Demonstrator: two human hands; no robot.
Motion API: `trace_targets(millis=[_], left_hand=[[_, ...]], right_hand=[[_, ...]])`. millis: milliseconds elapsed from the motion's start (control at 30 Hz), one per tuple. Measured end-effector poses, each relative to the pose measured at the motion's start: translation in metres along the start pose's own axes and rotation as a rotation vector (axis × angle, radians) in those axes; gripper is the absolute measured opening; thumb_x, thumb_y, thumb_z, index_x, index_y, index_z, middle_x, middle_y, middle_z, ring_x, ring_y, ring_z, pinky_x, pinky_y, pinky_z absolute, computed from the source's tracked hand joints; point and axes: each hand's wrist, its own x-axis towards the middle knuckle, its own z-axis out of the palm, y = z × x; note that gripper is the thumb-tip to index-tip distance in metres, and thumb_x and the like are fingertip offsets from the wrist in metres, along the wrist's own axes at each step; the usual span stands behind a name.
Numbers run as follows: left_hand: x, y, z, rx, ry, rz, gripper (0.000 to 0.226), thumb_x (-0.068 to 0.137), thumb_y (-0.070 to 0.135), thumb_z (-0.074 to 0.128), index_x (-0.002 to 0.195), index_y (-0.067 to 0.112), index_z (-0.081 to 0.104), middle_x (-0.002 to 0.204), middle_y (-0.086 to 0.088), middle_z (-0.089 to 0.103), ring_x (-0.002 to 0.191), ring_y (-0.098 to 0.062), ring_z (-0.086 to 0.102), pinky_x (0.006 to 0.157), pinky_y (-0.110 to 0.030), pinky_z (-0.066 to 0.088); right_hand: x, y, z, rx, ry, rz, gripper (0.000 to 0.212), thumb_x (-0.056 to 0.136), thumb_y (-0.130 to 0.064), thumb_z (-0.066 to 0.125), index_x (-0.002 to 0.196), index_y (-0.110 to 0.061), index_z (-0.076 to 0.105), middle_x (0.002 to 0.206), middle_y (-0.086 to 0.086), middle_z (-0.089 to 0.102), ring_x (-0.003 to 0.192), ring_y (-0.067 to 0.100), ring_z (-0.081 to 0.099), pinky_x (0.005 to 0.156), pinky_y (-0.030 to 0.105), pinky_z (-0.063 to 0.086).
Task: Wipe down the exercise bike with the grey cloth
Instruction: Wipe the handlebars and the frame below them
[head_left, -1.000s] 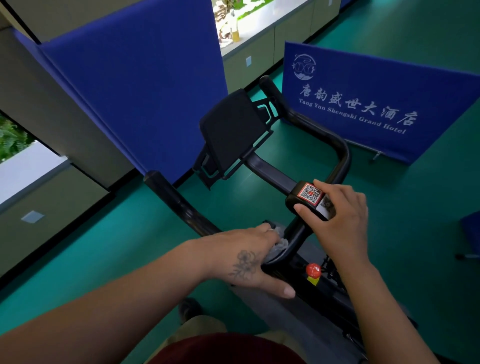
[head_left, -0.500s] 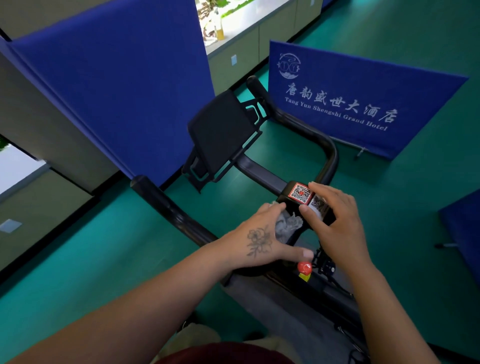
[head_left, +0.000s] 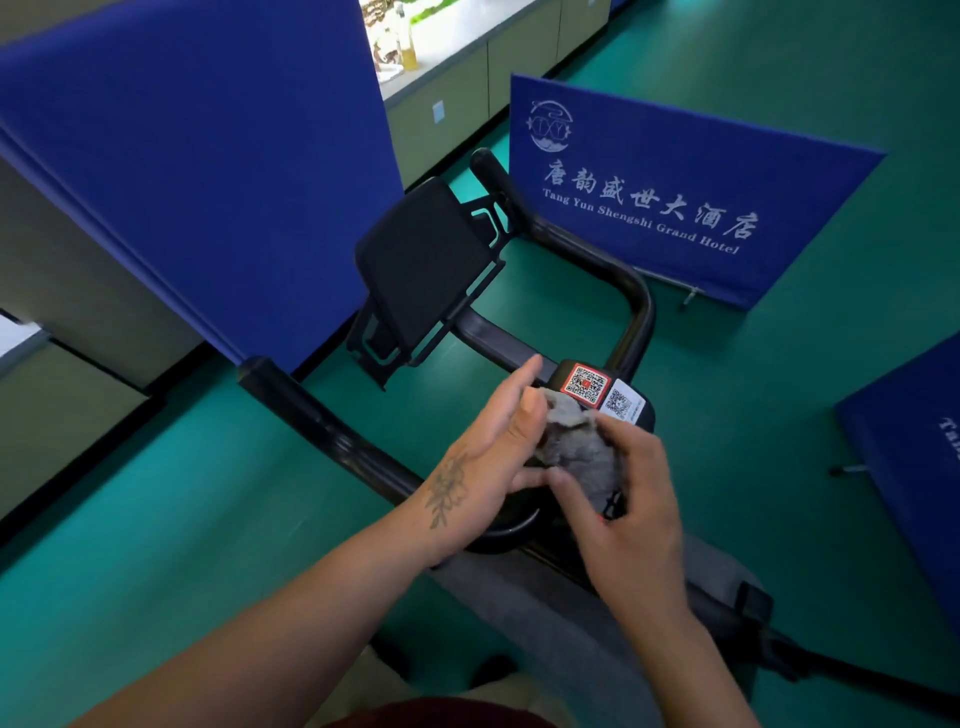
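The bike (head_left: 545, 291) stretches away from the person, its long axis running from the frame under the wrists out past the handlebar loop (head_left: 641, 306) to the tilted black pad (head_left: 423, 265), which faces up and toward the person. How much is already clean cannot be told; no surface looks wet or streaked, so most of the wiping seems left, with bars, pad and frame all to do. Both hands meet just short of the QR-code block (head_left: 605, 392). The left hand (head_left: 493, 457) has fingers nearly straight, thumb against the bunched cloth (head_left: 582, 449). The right hand (head_left: 631, 499) curls its fingers round it, apparently regathering it.
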Motion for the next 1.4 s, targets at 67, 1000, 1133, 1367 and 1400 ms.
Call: trace_targets(millis=[67, 1000, 1133, 1367, 1400], left_hand=[[-0.005, 0.003, -0.004, 0.054, -0.048, 0.012, 0.111, 0.077, 0.092, 0.06, 0.167, 0.036, 0.027, 0.143, 0.01, 0.066, 0.136, -0.016, 0.064, 0.101, -0.044, 0.061], [-0.08, 0.031, -0.2, 1.021, 0.197, 0.386, 0.114, 0.081, 0.085, 0.064, 0.17, 0.027, 0.022, 0.174, 0.012, 0.025, 0.162, -0.009, 0.023, 0.13, -0.025, 0.023], [-0.086, 0.024, -0.216, 0.961, 0.145, 0.329, 0.117, 0.078, 0.084, 0.068, 0.17, 0.032, 0.019, 0.174, 0.018, 0.022, 0.161, -0.006, 0.024, 0.128, -0.039, 0.026], [-0.092, 0.025, -0.228, 0.882, 0.043, 0.334, 0.118, 0.077, 0.071, 0.076, 0.171, 0.036, 0.013, 0.177, 0.019, 0.016, 0.163, -0.008, 0.021, 0.128, -0.055, 0.029], [-0.093, 0.025, -0.23, 0.866, 0.029, 0.33, 0.118, 0.077, 0.072, 0.076, 0.17, 0.039, 0.012, 0.177, 0.02, 0.014, 0.163, -0.008, 0.022, 0.128, -0.053, 0.028]], right_hand=[[0.006, -0.001, -0.007, -0.022, 0.057, -0.032, 0.051, 0.091, -0.009, 0.08, 0.135, -0.023, 0.06, 0.125, -0.003, 0.059, 0.116, 0.019, 0.061, 0.098, 0.041, 0.052], [-0.035, 0.0, 0.005, -0.212, -0.099, -0.126, 0.015, 0.093, -0.026, 0.076, 0.101, -0.014, 0.075, 0.138, -0.003, 0.063, 0.131, 0.024, 0.058, 0.107, 0.045, 0.047], [-0.05, -0.012, 0.014, -0.302, -0.14, -0.218, 0.011, 0.089, -0.021, 0.081, 0.09, -0.011, 0.076, 0.135, 0.001, 0.066, 0.131, 0.028, 0.059, 0.106, 0.047, 0.048], [-0.064, -0.034, 0.033, -0.407, -0.124, -0.235, 0.018, 0.082, -0.021, 0.088, 0.091, -0.012, 0.076, 0.13, -0.002, 0.068, 0.125, 0.02, 0.063, 0.103, 0.037, 0.052], [-0.063, -0.036, 0.035, -0.411, -0.128, -0.232, 0.02, 0.082, -0.02, 0.089, 0.094, -0.012, 0.076, 0.129, -0.004, 0.069, 0.122, 0.019, 0.064, 0.1, 0.038, 0.053]])
